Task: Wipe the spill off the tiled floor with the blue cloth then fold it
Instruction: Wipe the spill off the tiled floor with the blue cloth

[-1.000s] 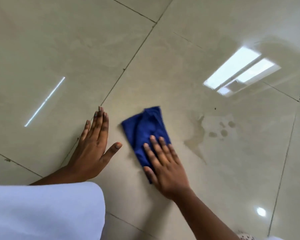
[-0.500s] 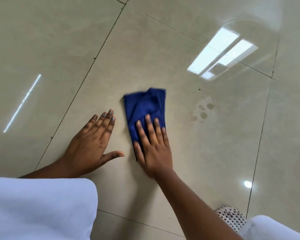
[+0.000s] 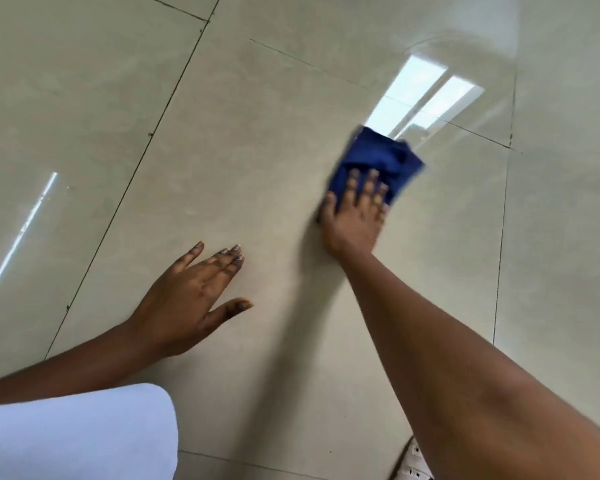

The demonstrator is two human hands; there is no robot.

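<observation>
Glossy tiled floor (image 3: 257,150) fills my frame. Low centre, my left hand (image 3: 191,299) lies flat with fingers spread, holding nothing, I'd say bracing me. Upper right, my right hand (image 3: 355,216) presses open-palmed on the bunched blue cloth (image 3: 378,161), pinning rather than gripping; the cloth pokes out beyond its fingertips. The spill itself I can't make out.

Two hands are down on the floor: the left hand (image 3: 191,299), flat with fingers spread, and the right hand (image 3: 355,216), pressed on the cloth. One blue cloth (image 3: 378,161), bunched. Two bright reflections shine on the tiled floor (image 3: 257,133), one window-shaped patch (image 3: 423,95) and one thin streak (image 3: 21,233). One white-clad knee (image 3: 73,434) shows at the lower left.
</observation>
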